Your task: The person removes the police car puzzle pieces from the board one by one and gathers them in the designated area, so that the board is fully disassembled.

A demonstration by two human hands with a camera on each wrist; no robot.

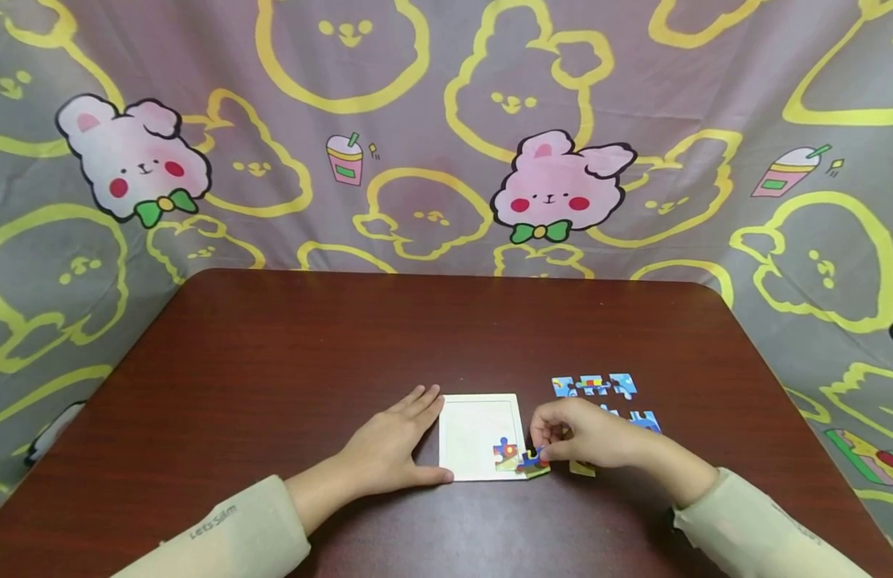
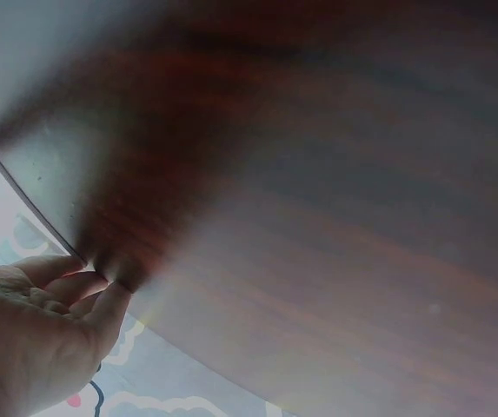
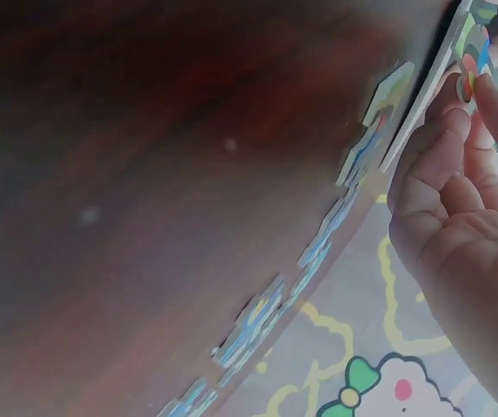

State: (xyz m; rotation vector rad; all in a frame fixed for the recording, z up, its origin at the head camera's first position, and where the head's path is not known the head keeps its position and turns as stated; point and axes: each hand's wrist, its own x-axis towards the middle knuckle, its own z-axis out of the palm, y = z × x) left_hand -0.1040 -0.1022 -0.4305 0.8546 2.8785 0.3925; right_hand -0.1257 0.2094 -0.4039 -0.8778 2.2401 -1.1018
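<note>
A white square puzzle tray (image 1: 475,425) lies near the table's front edge. My left hand (image 1: 384,449) rests along its left side, thumb at the lower corner and fingers stretched toward the upper one. One jigsaw piece (image 1: 504,454) with a red and yellow pattern lies in the tray's lower right. My right hand (image 1: 587,432) pinches a blue and yellow jigsaw piece (image 1: 533,459) between thumb and fingers at the tray's lower right corner. In the right wrist view, the pinched piece shows edge-on at the fingertips, its picture mostly hidden.
Several loose blue jigsaw pieces (image 1: 593,385) lie in rows on the table right of the tray, some partly covered by my right hand. A yellowish piece (image 1: 582,468) lies below that hand. A patterned curtain (image 1: 417,120) surrounds the brown table (image 1: 309,345).
</note>
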